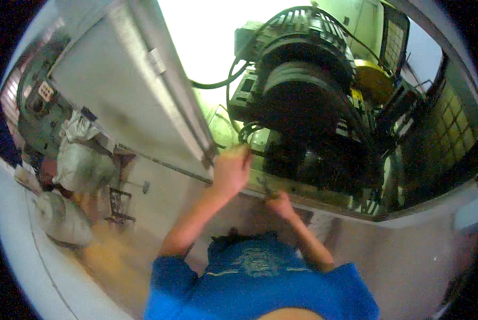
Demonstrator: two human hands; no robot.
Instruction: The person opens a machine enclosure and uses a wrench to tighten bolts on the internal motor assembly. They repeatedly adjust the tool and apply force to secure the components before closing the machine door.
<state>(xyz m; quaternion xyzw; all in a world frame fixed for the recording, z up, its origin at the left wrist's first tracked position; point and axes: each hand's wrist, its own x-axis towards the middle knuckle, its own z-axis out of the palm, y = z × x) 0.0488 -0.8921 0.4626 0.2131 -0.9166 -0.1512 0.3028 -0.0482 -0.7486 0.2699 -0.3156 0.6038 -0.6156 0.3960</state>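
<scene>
My left hand (231, 169) is raised at the opening of a machine cabinet, beside the edge of its open door. Its fingers are curled closed, but blur hides what they hold, if anything. Lower and to the right, my right hand (280, 206) is closed around a dark, slim tool (264, 184) that points up toward the cabinet; its exact kind is too blurred to tell. Just beyond both hands sits a big dark motor-like machine (303, 101) with a wide grooved pulley (297, 74). Black cables (217, 84) loop on its left side.
A large grey door (111, 74) stands open on the left. Beyond it are stuffed white sacks (84, 165) and a small dark metal frame (120, 205). Another person's shoe (28, 178) shows at far left. A yellow disc (372, 80) and a mesh panel (447, 128) are on the right.
</scene>
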